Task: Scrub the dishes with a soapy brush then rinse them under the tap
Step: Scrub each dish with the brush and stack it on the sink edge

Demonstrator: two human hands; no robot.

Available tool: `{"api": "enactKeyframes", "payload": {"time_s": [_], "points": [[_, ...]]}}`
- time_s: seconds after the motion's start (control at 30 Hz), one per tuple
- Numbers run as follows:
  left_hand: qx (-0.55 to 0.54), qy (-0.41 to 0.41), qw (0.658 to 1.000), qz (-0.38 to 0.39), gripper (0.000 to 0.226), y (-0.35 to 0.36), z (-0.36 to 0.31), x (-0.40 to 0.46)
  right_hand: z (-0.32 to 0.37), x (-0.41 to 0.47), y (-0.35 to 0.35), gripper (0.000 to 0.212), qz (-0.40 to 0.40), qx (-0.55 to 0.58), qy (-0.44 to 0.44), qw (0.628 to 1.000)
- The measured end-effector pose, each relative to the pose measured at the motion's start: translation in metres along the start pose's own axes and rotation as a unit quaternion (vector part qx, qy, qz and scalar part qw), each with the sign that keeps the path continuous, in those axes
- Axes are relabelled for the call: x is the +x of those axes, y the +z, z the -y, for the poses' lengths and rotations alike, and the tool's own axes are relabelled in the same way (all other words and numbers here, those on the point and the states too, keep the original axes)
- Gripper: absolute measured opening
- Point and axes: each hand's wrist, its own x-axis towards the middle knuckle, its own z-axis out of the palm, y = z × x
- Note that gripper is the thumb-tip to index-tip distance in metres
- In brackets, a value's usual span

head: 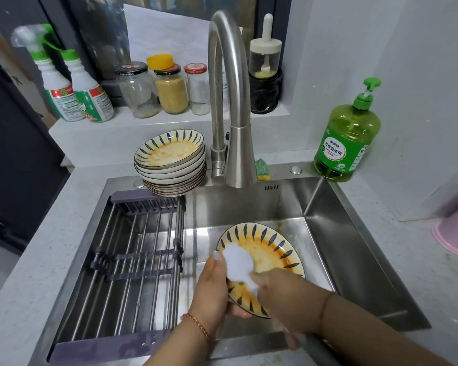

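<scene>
Dirty plate [269, 256] tilted over sink [354, 233] at 5 o'clock, left hand [212, 289] gripping its rim. Right hand [283, 291] holds brush [239, 265] on it. Risk: soapy rim slips, chips on steel. Stack [171, 161] at 11 waits.

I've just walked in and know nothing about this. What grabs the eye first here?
A patterned plate smeared with orange sauce, held tilted over the sink by the left hand while the right hand works a white soapy brush on it. Behind, left of the tall steel tap, waits a stack of dirty plates.
</scene>
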Motion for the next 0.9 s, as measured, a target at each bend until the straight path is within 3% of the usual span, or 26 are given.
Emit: {"api": "enactKeyframes", "payload": {"time_s": [0.13, 0.23, 0.4, 0.57, 0.63, 0.73, 0.83, 0.9], "points": [[-0.017, 0.007, 0.999, 0.039, 0.038, 0.004, -0.003, -0.003, -0.011, 0.031, -0.010, 0.041, -0.112, -0.016, 0.045, 0.993], [-0.028, 0.014, 0.999, 0.025, 0.037, 0.000, -0.007, -0.001, -0.033, 0.037, -0.008, 0.056, -0.168, -0.044, 0.110, 0.979], [-0.029, 0.023, 0.999, -0.003, 0.036, -0.013, -0.013, -0.001, -0.058, 0.005, -0.020, 0.043, -0.168, 0.140, 0.119, 0.968], [-0.076, 0.006, 0.997, -0.021, 0.042, -0.020, -0.011, 0.003, -0.076, 0.003, -0.012, 0.036, -0.205, 0.382, 0.141, 0.890], [-0.099, -0.015, 0.995, -0.009, 0.044, -0.020, -0.013, 0.004, -0.072, 0.004, -0.005, 0.038, -0.167, 0.469, 0.142, 0.855], [-0.119, -0.055, 0.991, 0.025, 0.047, -0.019, -0.013, 0.005, -0.064, 0.004, 0.000, 0.024, -0.094, 0.588, 0.116, 0.795], [-0.103, -0.068, 0.991, 0.056, 0.047, -0.018, -0.016, 0.005, -0.059, 0.005, 0.004, 0.017, -0.094, 0.635, 0.117, 0.758], [-0.016, -0.006, 1.000, 0.020, 0.045, -0.017, -0.015, 0.007, -0.058, 0.007, 0.006, 0.015, -0.119, 0.640, 0.138, 0.747]]}}
